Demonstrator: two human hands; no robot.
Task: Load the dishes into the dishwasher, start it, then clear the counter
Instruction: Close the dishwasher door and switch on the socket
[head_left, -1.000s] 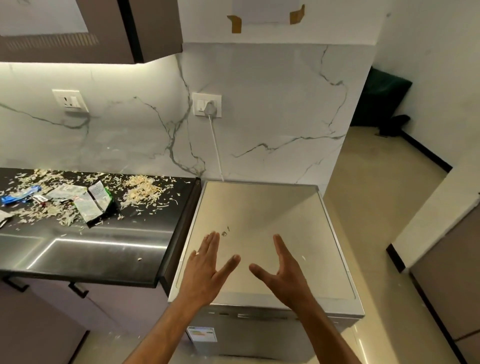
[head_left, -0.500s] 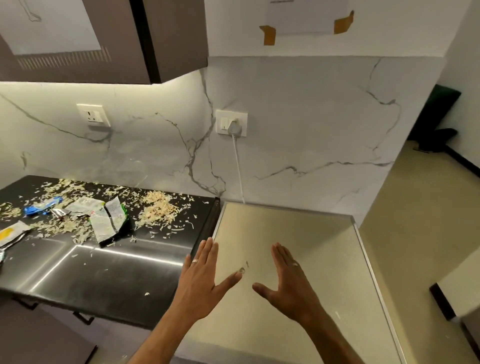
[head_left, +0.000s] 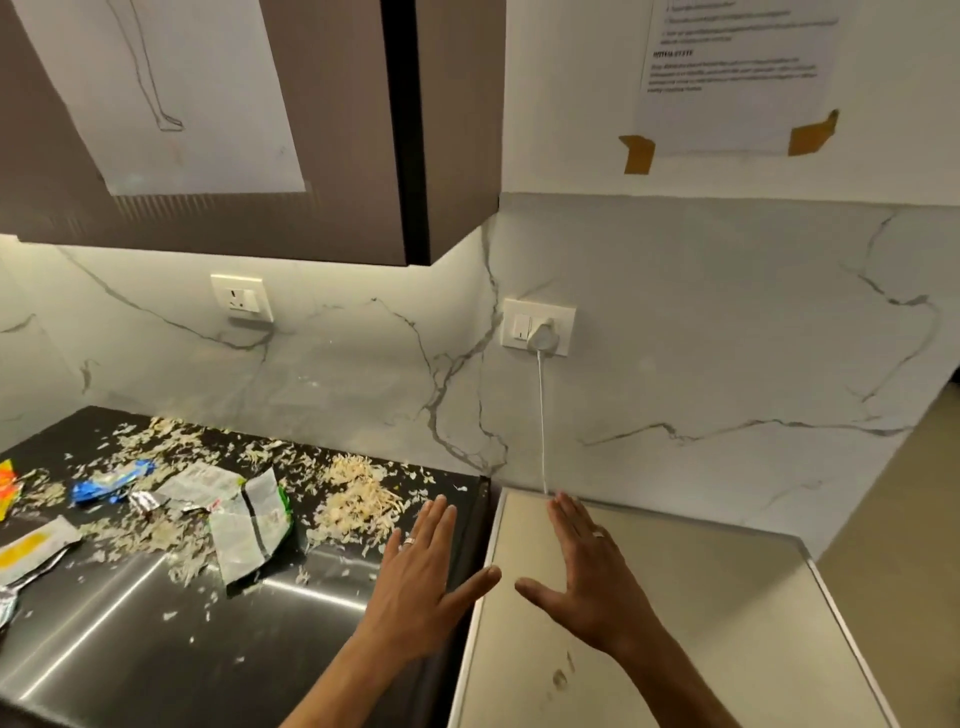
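while the view has swung leftward since a second ago, off the floor and onto the black worktop (head_left: 156, 639), the mess there now fills the left half of the picture. taking the wall socket with the plug (head_left: 540, 328) as landmark: far down-left of it lie torn wrappers (head_left: 249, 525) among pale scattered shavings (head_left: 358, 501), all on the worktop. below the socket and a little left, the left hand (head_left: 415, 577) hovers flat over the worktop's right edge, fingers straight and spread, holding nothing. directly under the socket the right hand (head_left: 587, 566) is likewise flat and empty, over the dishwasher top (head_left: 701, 613). no dishes show anywhere. my guess is that the loading is over and clearing the litter comes next; whether the machine runs cannot be told.
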